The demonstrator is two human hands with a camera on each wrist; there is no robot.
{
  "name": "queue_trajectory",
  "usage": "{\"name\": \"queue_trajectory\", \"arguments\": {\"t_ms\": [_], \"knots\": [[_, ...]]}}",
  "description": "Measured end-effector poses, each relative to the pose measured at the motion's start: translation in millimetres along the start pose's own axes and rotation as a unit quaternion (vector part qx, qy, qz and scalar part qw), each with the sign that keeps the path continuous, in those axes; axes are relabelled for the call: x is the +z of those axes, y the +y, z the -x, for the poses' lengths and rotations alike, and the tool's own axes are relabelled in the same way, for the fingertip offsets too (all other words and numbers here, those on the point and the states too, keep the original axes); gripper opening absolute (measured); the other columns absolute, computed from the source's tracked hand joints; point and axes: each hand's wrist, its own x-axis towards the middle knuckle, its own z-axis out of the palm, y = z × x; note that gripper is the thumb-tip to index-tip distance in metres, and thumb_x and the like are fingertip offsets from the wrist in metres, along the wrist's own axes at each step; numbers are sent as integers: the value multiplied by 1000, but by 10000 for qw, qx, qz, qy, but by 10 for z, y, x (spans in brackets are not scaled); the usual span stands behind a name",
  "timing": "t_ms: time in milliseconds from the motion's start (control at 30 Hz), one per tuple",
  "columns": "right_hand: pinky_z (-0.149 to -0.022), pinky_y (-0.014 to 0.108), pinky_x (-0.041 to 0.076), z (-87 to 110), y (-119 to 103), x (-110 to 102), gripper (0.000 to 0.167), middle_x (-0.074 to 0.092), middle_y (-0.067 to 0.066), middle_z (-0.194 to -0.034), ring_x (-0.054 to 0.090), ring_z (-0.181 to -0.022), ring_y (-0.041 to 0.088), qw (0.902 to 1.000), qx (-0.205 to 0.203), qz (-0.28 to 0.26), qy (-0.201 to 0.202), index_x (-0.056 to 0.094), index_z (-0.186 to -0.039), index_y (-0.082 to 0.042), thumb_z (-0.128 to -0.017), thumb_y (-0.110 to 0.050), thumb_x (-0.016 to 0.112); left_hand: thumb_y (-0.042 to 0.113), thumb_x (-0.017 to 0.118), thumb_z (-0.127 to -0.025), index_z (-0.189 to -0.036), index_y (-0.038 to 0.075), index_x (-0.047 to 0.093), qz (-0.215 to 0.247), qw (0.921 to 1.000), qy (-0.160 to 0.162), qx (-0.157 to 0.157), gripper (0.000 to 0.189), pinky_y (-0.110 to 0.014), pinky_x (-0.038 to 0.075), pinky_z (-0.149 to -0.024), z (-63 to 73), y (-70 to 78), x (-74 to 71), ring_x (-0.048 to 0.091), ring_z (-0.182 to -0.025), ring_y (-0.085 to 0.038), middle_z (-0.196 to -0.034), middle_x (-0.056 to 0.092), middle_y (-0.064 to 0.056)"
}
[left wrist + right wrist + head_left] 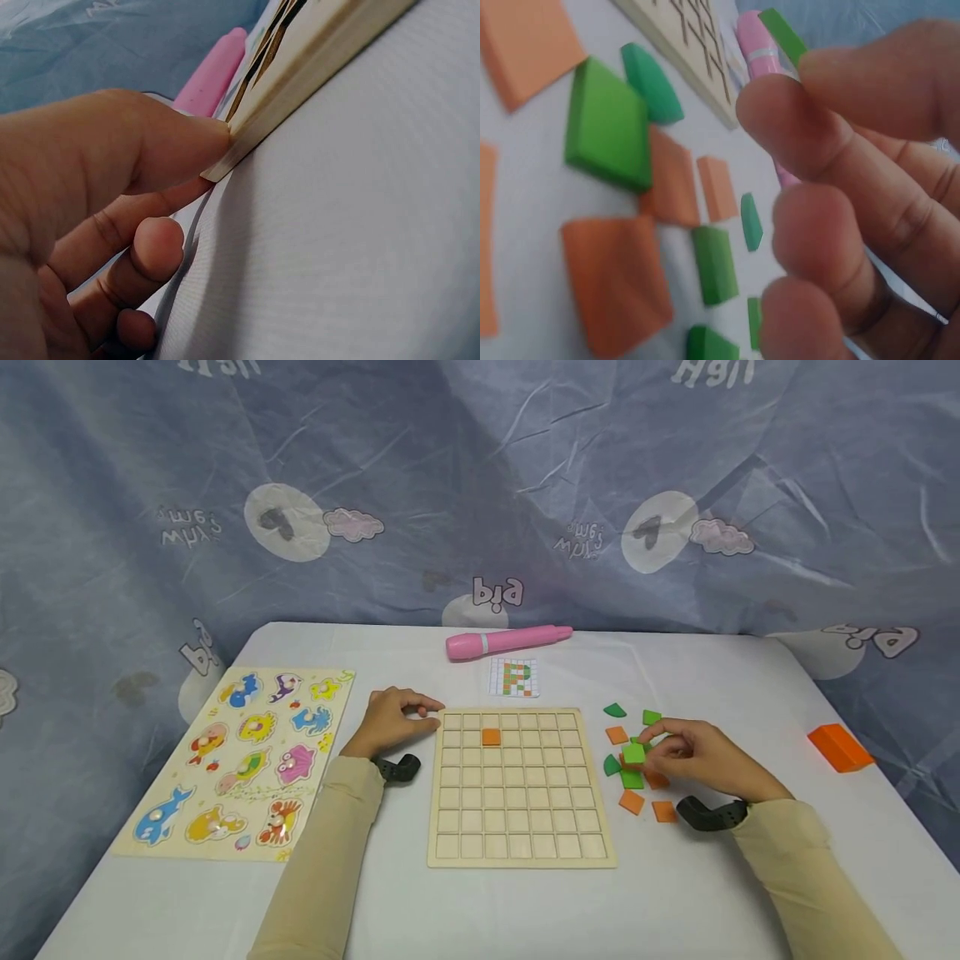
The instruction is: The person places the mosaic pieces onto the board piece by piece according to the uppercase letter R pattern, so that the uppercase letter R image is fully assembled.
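A wooden grid board (521, 789) lies mid-table, with one orange square tile (491, 737) in its top row. My left hand (393, 718) pinches the board's upper left corner between thumb and fingers, as the left wrist view also shows. Right of the board, my right hand (693, 756) holds a light green square tile (633, 753) between thumb and forefinger, lifted above the loose pieces. In the right wrist view that green tile (784, 36) appears edge-on at the fingertips. Below lie orange squares (619, 281), green squares (609, 126) and dark green rounded pieces (652, 82).
A small pattern card (514, 678) lies behind the board, with a pink pen-shaped object (510, 642) beyond it. At left is an animal puzzle board (240, 768), partly covered by the left sleeve. An orange block (840, 748) sits near the right table edge.
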Motion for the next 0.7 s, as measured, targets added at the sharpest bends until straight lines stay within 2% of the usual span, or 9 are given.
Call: {"name": "queue_trajectory", "arguments": {"t_ms": [367,700], "knots": [[-76,24,54,-178,-112,46,24,81,9,-98,75,-85,15,9995,-101,-243,-172,68,-123,5,-100,1,72,22,85,-87,-109,15,87,-18,10000,-3,-12,23,-51,26,-104,-10,-7,7,56,-91,-21,-76,64,8],[-77,24,58,-303,-122,196,22,78,15,-96,73,-83,14,9980,-122,-554,-266,67,-120,8,-99,1,74,22,85,-87,-110,15,87,-4,10000,5,-33,23,-51,26,-104,-6,-18,13,53,-90,-21,-75,64,8]]}}
